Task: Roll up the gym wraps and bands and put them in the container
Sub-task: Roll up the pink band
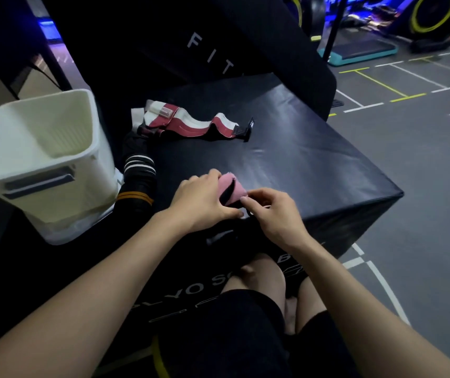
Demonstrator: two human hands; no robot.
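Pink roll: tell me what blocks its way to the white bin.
Nothing visible does. Both hands hold the pink roll on the black box; the white bin stands open-topped to its left, with only black wraps lying low between.

Both forearms are bare up to the lower edge of the picture, and no sleeve covers them. The left hand [204,200] and the right hand [275,214] wear no glove, ring or watch, and both wrists are uncovered. The person wears black fabric shorts [245,317] that end just above the knees. Below the hem, the bare knees [262,276] show.
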